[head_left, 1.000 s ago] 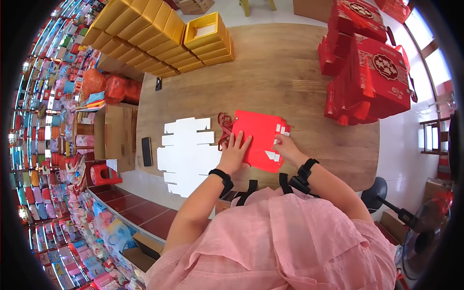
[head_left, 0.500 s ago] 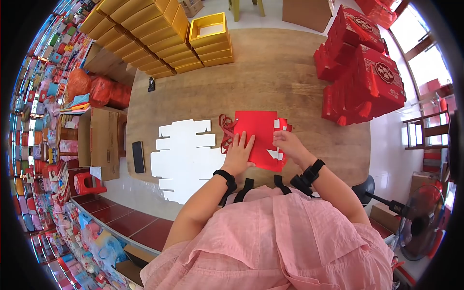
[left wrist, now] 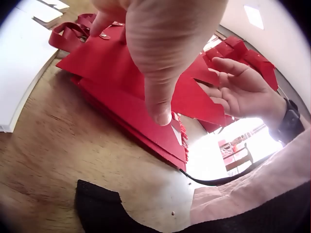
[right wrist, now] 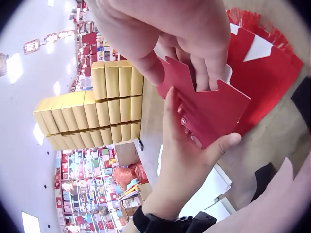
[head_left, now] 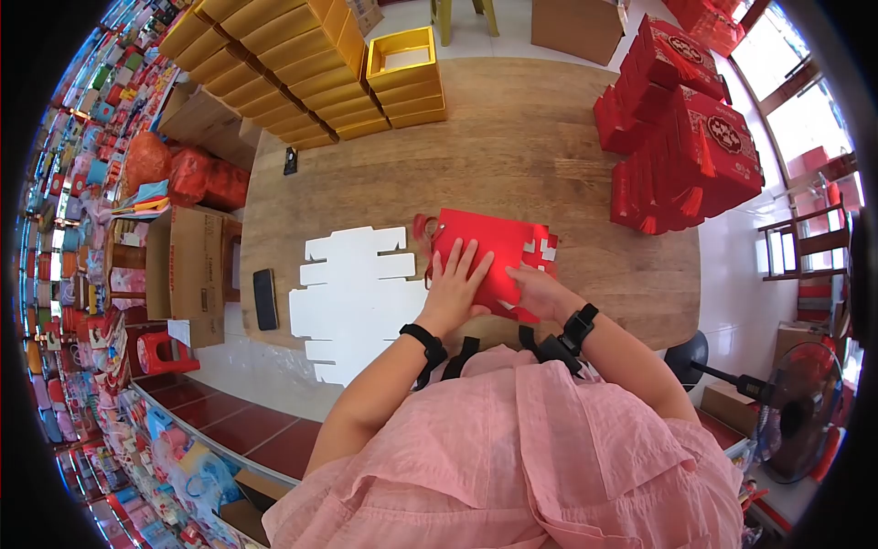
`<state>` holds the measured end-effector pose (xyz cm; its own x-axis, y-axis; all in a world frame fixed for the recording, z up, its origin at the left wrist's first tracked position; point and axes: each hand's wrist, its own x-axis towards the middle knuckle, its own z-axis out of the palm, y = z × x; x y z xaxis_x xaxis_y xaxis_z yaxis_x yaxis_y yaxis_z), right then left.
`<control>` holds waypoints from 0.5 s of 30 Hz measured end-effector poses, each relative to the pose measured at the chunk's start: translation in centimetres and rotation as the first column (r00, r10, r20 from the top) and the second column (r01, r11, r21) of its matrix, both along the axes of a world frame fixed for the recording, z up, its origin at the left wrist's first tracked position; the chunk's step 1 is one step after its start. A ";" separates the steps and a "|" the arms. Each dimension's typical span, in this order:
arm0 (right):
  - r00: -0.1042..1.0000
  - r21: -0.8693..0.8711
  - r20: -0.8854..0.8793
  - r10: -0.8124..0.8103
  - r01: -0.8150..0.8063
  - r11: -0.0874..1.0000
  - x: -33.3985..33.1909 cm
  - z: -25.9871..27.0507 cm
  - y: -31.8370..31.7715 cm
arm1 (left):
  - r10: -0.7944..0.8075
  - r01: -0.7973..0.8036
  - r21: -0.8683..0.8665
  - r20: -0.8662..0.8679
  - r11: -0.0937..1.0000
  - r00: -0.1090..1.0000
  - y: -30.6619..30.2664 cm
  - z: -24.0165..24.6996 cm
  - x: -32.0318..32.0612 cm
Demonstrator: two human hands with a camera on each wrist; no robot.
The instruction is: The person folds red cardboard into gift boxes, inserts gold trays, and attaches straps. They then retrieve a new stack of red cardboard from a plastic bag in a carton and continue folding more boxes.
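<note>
A flat red cardboard box blank [head_left: 494, 233] with notched tabs lies atop other red cardboard in front of me. My left hand [head_left: 455, 297] rests on it, fingers spread and the thumb towards the near edge. On the right side, my right hand [head_left: 544, 295] grips the notched edge, bending that flap [right wrist: 209, 104] upward. Part of its fingers are hidden behind the flap in the left wrist view. Red ribbon [head_left: 422, 229] sticks out at the upper left, close to a metal snap [left wrist: 104, 35]. A flat white box blank [head_left: 352, 288] lies left of the left hand.
Gold boxes [head_left: 311, 78] are stacked at the back left of the wooden table [head_left: 512, 137]. Red boxes with tassels [head_left: 700, 151] pile up at the right. A phone [head_left: 265, 299] lies by the left edge, and a small black object [head_left: 291, 161] farther back.
The right hand has moved a little left with the notched edge, bending it up and inward. The red blank has tilted slightly, and the left hand has slid up and right on it.
</note>
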<state>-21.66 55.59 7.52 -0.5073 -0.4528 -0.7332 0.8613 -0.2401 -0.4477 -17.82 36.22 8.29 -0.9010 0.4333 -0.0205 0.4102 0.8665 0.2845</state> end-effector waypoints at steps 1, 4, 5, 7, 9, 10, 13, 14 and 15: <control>0.999 -0.065 -0.041 -0.012 0.010 0.998 0.1 0.6 -0.2 | -0.024 0.022 -0.026 -0.090 0.999 0.996 0.0 1.4 -0.2; 0.992 -0.196 -0.123 -0.017 -0.008 0.980 -0.7 2.1 0.8 | -0.120 0.119 -0.020 -0.136 0.993 0.983 -0.1 6.1 -0.9; 0.986 -0.263 -0.167 -0.011 -0.033 0.964 -1.2 2.8 1.3 | -0.119 0.118 -0.021 -0.136 0.993 0.983 -0.2 6.1 -1.0; 0.977 -0.232 -0.211 0.018 -0.068 0.970 -1.7 5.6 1.6 | -0.110 0.123 0.069 -0.172 0.990 0.979 -0.4 6.0 -1.4; 0.907 -0.178 -0.422 -0.007 -0.076 0.981 -2.3 8.5 3.0 | -0.030 0.060 0.122 -0.235 0.991 0.972 -0.8 9.4 -2.1; 0.903 -0.164 -0.429 -0.014 -0.063 0.984 -2.3 10.6 3.8 | 0.032 0.020 0.162 -0.307 0.987 0.951 -1.6 9.6 -2.5; 0.682 -0.610 -0.483 -0.550 0.189 0.770 -1.3 18.2 5.4 | 0.292 -0.151 0.414 -0.302 0.897 0.908 -2.5 12.1 -2.7; 0.704 -0.742 -0.367 -0.608 0.172 0.647 -0.6 19.9 5.9 | 0.328 -0.176 0.440 -0.296 0.880 0.897 -2.4 13.3 -2.6; 0.727 -0.853 -0.240 -0.643 0.158 0.497 0.0 21.1 6.3 | 0.397 -0.253 0.505 -0.202 0.826 0.895 -2.2 13.7 -2.3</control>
<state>-21.62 61.91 28.63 -0.9303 -0.3257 0.1684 0.2892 -0.9341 -0.2093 -20.09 34.07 21.96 -0.9237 0.0078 0.3830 0.2525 0.7643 0.5933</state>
